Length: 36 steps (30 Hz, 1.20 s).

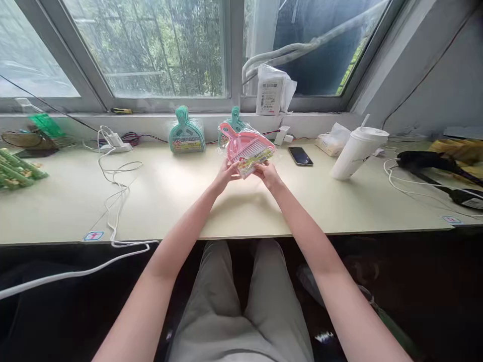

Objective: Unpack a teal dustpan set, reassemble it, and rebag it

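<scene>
Both of my hands hold up a pink mini dustpan and brush set sealed in clear plastic, a little above the cream desk. My left hand grips its lower left edge. My right hand grips its lower right edge by the paper label. Two teal sets of the same kind lean against the window ledge behind it: one to the left, the other partly hidden by the pink set.
A black phone lies right of the hands, next to a tilted white cup with straw. White cables and a charger sprawl at the left. Green packets sit far left, black cables far right.
</scene>
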Motion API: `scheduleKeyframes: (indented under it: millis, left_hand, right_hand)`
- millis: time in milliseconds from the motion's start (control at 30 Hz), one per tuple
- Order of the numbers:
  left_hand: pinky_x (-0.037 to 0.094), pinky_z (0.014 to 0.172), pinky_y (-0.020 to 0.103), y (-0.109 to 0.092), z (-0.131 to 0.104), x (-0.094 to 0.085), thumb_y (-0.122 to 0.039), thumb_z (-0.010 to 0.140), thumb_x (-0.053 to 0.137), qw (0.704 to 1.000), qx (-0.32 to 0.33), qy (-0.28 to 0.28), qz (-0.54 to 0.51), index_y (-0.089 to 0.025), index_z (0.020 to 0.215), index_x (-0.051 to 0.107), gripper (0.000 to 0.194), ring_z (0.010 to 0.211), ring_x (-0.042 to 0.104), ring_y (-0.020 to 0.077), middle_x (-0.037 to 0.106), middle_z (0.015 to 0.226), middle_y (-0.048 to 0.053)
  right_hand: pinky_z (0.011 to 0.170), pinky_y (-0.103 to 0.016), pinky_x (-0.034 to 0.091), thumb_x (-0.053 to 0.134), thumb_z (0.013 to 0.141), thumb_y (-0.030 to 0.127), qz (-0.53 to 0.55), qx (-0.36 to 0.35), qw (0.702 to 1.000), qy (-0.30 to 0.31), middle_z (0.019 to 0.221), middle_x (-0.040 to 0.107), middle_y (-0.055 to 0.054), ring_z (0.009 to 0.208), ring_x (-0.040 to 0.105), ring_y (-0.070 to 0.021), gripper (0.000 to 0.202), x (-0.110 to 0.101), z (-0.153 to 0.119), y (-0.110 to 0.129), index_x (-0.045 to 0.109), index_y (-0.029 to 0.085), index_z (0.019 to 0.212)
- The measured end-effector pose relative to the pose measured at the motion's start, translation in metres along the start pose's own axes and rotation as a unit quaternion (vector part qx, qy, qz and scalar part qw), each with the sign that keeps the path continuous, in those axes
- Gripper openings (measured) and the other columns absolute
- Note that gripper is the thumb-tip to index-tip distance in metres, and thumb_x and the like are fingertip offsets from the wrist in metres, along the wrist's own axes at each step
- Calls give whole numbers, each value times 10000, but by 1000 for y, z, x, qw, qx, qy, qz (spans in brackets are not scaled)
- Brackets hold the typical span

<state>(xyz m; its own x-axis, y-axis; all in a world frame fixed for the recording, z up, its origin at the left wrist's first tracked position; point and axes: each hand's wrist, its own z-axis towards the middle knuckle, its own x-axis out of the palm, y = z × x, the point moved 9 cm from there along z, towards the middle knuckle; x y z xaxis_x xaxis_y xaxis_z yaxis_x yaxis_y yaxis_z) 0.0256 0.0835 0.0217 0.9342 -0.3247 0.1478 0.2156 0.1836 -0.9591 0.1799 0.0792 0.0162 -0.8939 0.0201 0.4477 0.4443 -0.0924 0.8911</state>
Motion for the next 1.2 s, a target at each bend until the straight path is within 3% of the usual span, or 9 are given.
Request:
scheduleKeyframes:
  millis: [133,300,833,1200]
  left_hand:
    - [543,867,453,-8,-5,5,-477,708,747,1000,8,9,-11,-264,1268,471,660,872,684,193,673,1152,68]
    - [553,825,420,-7,-7,-1,-386,671,756,1000,2,-17,7,-240,1295,447,712,801,686,187,699,1013,44]
    - [553,808,418,-6,-8,-1,-376,695,690,999,5,-18,35,-237,1274,430,650,803,678,187,682,998,42]
    - [554,807,419,-9,-10,0,-390,692,669,998,13,-19,53,-228,1272,426,649,826,678,198,684,998,49]
  right_hand:
    - [897,-349,594,758,738,118,-13,-1,1000,9,825,744,2,779,721,-150,201,0,0,2,624,192,868]
    - [861,-377,615,767,712,108,-26,0,1000,0,822,739,1,731,714,-153,232,-1,-1,2,610,191,860]
    - [805,-369,638,694,770,126,-69,-6,997,-27,937,713,-32,777,703,-153,154,-2,-4,6,605,187,880]
    - [720,-320,632,652,854,296,-54,-1,998,-23,882,709,-15,727,689,-143,156,-6,2,-3,581,221,970]
